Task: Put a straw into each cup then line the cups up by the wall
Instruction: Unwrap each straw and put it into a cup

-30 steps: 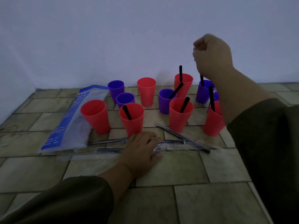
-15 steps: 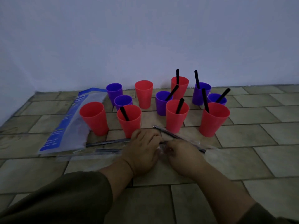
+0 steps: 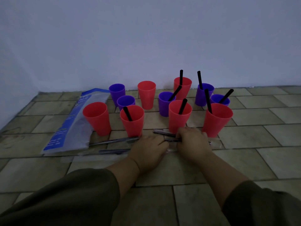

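Note:
Several red and purple cups stand on the tiled floor. Black straws stick out of several, among them the front red cup (image 3: 132, 120), the middle red cup (image 3: 179, 115) and the right red cup (image 3: 216, 119). No straw shows in the left red cup (image 3: 97, 117), the back red cup (image 3: 146, 94) or two purple cups (image 3: 117, 92) (image 3: 125, 101). Wrapped straws (image 3: 114, 141) lie in clear plastic in front of the cups. My left hand (image 3: 149, 150) rests on the plastic. My right hand (image 3: 192, 142) pinches a dark straw (image 3: 171, 140) between the two hands.
A blue and clear plastic bag (image 3: 73, 126) lies flat at the left, beside the left red cup. The white wall (image 3: 146, 38) runs behind the cups. Bare tiles (image 3: 268, 128) stretch to the right and in the foreground.
My right hand has come down from above the right-hand cups to the plastic on the floor and now pinches a straw there. The left hand has stayed on the wrapper.

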